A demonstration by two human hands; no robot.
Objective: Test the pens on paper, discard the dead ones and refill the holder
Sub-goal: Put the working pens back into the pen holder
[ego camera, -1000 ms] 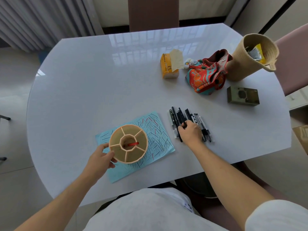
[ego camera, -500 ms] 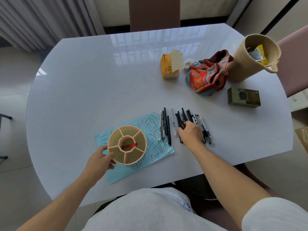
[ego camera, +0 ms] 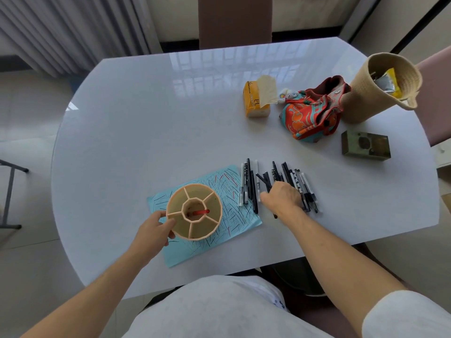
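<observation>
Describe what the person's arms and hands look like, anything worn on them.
Both forearms are bare. The left hand and right hand wear no gloves, rings or watch that I can see. A white short sleeve shows on the right upper arm; the left arm's sleeve is out of view.

White short sleeve (ego camera: 402, 313), bare forearms

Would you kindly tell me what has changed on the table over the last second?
A few pens were split off from the bunch and now lie to its left, at the edge of the scribbled blue paper. The right hand still rests on the remaining pens. The left hand keeps gripping the pen holder, whose red pen has stayed in the centre.
</observation>
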